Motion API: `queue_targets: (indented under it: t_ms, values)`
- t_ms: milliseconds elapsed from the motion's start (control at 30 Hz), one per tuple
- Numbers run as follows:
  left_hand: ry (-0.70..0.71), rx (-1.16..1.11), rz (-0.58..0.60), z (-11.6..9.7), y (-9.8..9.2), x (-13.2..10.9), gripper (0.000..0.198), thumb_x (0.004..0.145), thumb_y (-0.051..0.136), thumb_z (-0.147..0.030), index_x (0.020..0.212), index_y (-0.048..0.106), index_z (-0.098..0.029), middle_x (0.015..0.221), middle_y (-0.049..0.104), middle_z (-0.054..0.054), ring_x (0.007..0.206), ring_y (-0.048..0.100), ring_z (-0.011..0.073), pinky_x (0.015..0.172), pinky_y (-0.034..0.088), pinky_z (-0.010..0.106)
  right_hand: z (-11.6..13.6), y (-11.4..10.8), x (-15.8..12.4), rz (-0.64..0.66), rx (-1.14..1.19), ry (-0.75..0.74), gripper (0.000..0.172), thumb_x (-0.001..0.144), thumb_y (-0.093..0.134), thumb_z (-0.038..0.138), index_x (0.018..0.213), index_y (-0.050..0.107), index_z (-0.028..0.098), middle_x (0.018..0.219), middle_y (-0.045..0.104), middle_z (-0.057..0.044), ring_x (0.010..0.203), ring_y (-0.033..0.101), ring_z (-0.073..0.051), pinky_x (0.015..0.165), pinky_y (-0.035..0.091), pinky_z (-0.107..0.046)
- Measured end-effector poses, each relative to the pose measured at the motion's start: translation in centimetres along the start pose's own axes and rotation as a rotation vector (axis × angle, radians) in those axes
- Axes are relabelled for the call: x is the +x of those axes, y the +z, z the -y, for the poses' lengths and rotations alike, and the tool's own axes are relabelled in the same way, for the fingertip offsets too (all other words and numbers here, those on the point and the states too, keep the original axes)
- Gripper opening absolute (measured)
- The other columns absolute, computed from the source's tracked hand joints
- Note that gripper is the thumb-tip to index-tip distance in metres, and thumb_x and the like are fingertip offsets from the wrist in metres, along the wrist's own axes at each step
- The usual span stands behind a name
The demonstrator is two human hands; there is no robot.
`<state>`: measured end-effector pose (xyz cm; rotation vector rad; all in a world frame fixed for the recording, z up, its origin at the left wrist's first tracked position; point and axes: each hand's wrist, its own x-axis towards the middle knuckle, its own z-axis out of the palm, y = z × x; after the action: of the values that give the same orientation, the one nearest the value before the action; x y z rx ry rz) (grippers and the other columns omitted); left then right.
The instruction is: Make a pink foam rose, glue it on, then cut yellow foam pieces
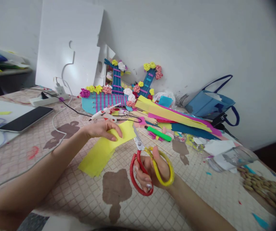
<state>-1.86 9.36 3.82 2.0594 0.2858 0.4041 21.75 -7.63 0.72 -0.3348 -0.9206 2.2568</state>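
My left hand (102, 129) holds a sheet of yellow crepe paper (99, 157), with thumb and fingers on its upper part. The paper hangs bent just above the patterned tablecloth, its lower end towards me. In my right hand (152, 168) is a pair of scissors (139, 145) with one red and one yellow handle loop. My thumb goes through the yellow loop and my fingers through the red one. The blades point up and away, close to the paper's right edge; I cannot tell whether they touch it.
A green marker (159, 133), a glue gun (104, 114) and wooden sticks (144, 116) lie beyond my hands. Behind them stand blue flower-decorated craft pieces (117, 77). A phone (28, 118) and white cable (56, 123) are left; a blue bag (207, 102) and peanuts (263, 187) right.
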Motion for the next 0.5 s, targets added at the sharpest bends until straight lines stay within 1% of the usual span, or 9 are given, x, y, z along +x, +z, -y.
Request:
queue_targets:
  t_ms: [167, 333, 500]
  values:
    - [-0.025, -0.017, 0.035, -0.3, 0.8, 0.2, 0.024, 0.07, 0.073, -0.024, 0.093, 0.07, -0.019, 0.088, 0.07, 0.004, 0.08, 0.062, 0.0137, 0.075, 0.047, 0.021, 0.1, 0.0, 0.0, -0.009, -0.008, 0.005, 0.084, 0.078, 0.004, 0.076, 0.089, 0.056, 0.011, 0.051, 0.047, 0.002, 0.042, 0.047, -0.011, 0.046, 0.046, -0.027]
    - [-0.049, -0.056, 0.09, -0.6, 1.3, 0.4, 0.023, 0.073, 0.071, -0.025, 0.094, 0.07, -0.019, 0.09, 0.07, 0.004, 0.082, 0.063, 0.0138, 0.073, 0.048, 0.021, 0.0, -0.2, 0.0, -0.017, -0.016, -0.005, 0.084, 0.077, 0.003, 0.076, 0.088, 0.056, 0.012, 0.05, 0.046, 0.002, 0.041, 0.045, -0.011, 0.045, 0.046, -0.027]
    - [-0.052, -0.034, 0.076, -0.5, 1.2, 0.3, 0.023, 0.071, 0.072, -0.023, 0.094, 0.07, -0.02, 0.09, 0.07, 0.003, 0.082, 0.063, 0.0134, 0.075, 0.048, 0.021, -0.1, -0.2, 0.1, -0.04, -0.009, -0.016, 0.079, 0.079, 0.006, 0.075, 0.084, 0.055, 0.013, 0.047, 0.043, 0.004, 0.036, 0.04, -0.009, 0.04, 0.043, -0.023]
